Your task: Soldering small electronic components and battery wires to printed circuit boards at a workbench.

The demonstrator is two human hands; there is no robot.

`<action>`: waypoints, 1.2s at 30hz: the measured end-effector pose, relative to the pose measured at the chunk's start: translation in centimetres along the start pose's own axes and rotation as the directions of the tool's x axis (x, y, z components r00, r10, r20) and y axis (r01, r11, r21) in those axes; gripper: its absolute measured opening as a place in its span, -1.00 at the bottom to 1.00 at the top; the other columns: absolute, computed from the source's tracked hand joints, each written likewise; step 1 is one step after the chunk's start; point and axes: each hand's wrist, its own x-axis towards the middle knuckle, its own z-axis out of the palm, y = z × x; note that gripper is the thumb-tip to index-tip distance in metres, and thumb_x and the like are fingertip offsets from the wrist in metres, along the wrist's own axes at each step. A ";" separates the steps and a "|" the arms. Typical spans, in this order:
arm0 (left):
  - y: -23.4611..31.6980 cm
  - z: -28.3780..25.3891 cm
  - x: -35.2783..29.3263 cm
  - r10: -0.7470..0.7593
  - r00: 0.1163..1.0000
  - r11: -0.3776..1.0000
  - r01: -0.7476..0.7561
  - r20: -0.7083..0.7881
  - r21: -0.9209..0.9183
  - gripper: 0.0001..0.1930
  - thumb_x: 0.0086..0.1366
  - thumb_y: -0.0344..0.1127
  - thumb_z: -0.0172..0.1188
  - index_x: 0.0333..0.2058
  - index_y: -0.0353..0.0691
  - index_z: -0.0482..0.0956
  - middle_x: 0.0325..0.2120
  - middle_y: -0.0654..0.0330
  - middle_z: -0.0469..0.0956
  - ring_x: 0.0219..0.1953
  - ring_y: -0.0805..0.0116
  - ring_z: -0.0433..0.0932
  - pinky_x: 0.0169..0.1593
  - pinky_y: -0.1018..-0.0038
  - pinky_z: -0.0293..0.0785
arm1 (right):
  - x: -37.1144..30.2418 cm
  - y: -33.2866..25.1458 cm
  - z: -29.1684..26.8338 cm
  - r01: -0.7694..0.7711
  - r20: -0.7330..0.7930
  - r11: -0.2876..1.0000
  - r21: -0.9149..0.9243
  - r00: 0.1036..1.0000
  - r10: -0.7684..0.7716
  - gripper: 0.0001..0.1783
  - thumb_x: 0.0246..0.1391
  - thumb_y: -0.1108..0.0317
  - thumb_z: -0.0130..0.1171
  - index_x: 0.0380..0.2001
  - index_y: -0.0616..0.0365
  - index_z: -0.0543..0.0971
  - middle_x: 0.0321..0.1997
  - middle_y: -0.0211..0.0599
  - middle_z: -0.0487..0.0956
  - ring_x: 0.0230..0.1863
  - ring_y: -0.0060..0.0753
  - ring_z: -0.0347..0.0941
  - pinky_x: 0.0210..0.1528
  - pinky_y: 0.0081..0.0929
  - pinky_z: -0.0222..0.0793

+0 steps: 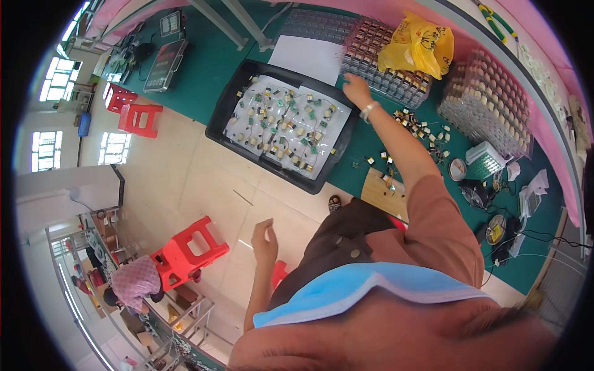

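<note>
My right hand (357, 93) reaches out over the far right corner of a black plastic bin (216, 114). Its fingers are curled together, and what they hold, if anything, is too small to make out. Beside it are stacked clear plastic trays (396, 80) filled with small parts. Inside the bin, on a white lining (238, 127), lie many small wired components (288, 117) with green boards and pale blocks. My left hand (265, 244) is off to the left of my body above the floor, empty, with its fingers loosely bent and apart from the thumb.
A yellow plastic bag (417, 46) lies on the stacked trays. Another tall tray stack (486, 102) stands farther right. Loose components (427, 130) and a wooden board (378, 195) lie on the green table (346, 179). Red stools (192, 250) and a seated person (135, 284) are at left.
</note>
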 end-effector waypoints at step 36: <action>2.2 5.0 17.4 0.100 0.973 0.995 -0.096 0.208 -0.028 -0.87 0.19 -0.52 0.10 -0.27 -0.30 0.56 -0.31 0.01 0.56 -0.29 0.06 0.57 -0.22 0.31 0.50 | 17.7 -4.4 7.4 0.297 0.295 0.837 -0.461 0.940 -0.171 -0.68 0.15 0.34 -0.14 -0.27 0.14 0.63 -0.16 0.03 0.61 -0.12 0.07 0.58 -0.12 -0.07 0.51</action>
